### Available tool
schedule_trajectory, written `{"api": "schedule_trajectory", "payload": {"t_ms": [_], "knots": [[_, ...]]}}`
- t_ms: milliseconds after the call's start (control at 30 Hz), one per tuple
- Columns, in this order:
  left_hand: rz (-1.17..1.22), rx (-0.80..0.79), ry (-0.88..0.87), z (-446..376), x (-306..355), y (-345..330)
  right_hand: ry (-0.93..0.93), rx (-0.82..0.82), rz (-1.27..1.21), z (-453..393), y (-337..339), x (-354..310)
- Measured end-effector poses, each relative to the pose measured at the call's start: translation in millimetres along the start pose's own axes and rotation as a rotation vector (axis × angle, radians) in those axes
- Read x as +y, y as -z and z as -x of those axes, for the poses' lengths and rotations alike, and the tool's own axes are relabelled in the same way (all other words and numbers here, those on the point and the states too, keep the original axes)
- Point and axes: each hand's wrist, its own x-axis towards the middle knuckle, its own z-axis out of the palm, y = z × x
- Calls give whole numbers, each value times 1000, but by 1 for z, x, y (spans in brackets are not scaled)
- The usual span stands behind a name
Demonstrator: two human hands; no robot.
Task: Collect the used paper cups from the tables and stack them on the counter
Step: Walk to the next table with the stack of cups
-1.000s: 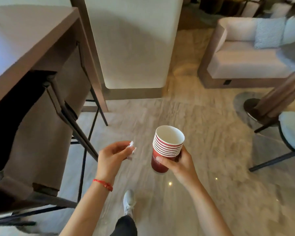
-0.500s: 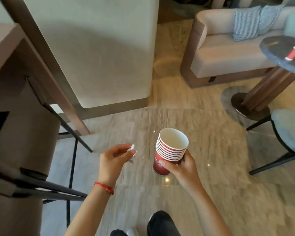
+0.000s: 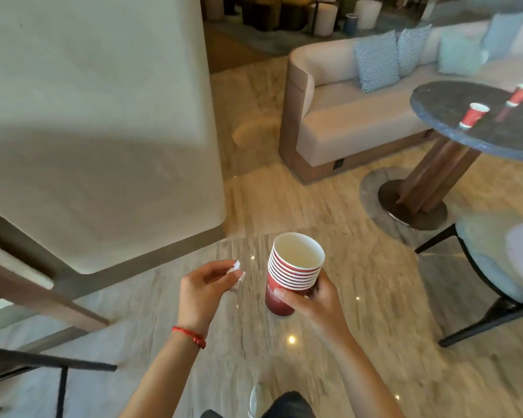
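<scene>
I read the right hand (image 3: 316, 301) as wrapped around the lower part of the cup stack (image 3: 290, 274), held upright above the floor (image 3: 375, 282). The left hand (image 3: 204, 289) pinches a white paper scrap (image 3: 235, 271) at its fingertips, just beside the stack. Two cups (image 3: 471, 115) stand apart on the round table (image 3: 447, 107) at upper right, near the sofa (image 3: 344, 116).

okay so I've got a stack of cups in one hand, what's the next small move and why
Probably step toward the round dark stone table ahead on the right: two red paper cups stand uncollected there. The right hand holds the nested stack of red paper cups; the left hand pinches a crumpled white paper scrap.
</scene>
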Motion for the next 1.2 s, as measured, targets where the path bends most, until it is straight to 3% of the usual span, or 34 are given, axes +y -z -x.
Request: {"api": "schedule_trajectory", "payload": {"t_ms": [367, 733, 1000, 1200], "knots": [[-37, -191, -3, -160, 46, -91, -53, 250, -52, -145, 35, -9], [-95, -590, -1, -331, 85, -215, -55, 700, -109, -272, 75, -25], [-113, -807, -2, -376, 98, -325, -53, 883, -67, -317, 138, -32], [-95, -850, -10, -398, 99, -426, -25, 922, -35, -361, 224, -29]]}}
